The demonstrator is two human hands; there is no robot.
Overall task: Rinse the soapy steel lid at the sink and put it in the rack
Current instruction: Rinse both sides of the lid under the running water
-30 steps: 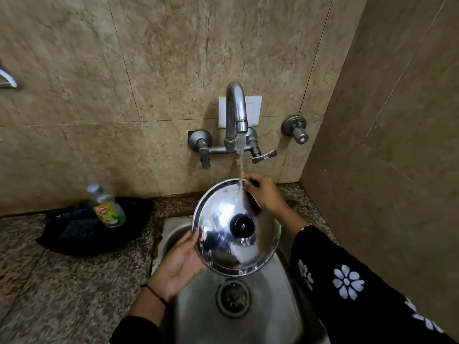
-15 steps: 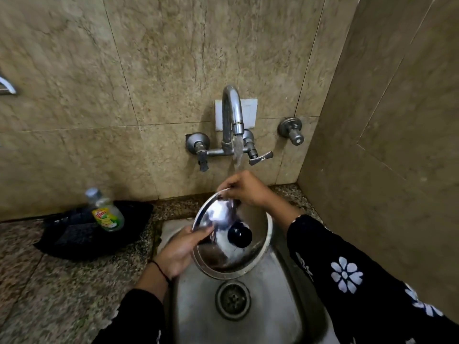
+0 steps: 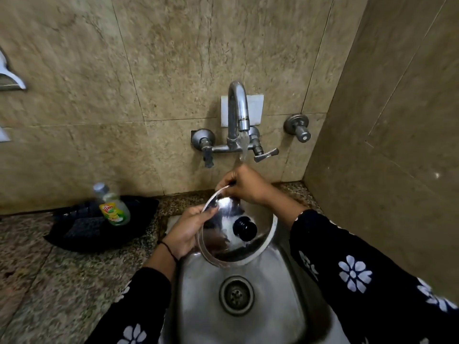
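The round steel lid [image 3: 258, 247] with a black knob [image 3: 244, 227] hangs tilted over the steel sink [image 3: 198, 306], its top face toward me. My left hand [image 3: 186, 232] grips its left rim. My right hand [image 3: 246, 186] pinches the far upper rim, right under the running tap [image 3: 239, 112]. Water falls from the spout onto my right hand and the lid. The sink's drain [image 3: 236, 295] lies just below the lid. No rack is in view.
A dish-soap bottle [image 3: 111, 207] stands on a black cloth [image 3: 82, 229] on the granite counter [image 3: 49, 281] to the left. A tiled wall [image 3: 385, 170] closes in on the right. A steel fixture [image 3: 10, 78] juts from the wall at far left.
The lid has tipped flatter and sunk toward the sink. My right hand has slid left along the far rim, and my left hand has moved up the left rim.
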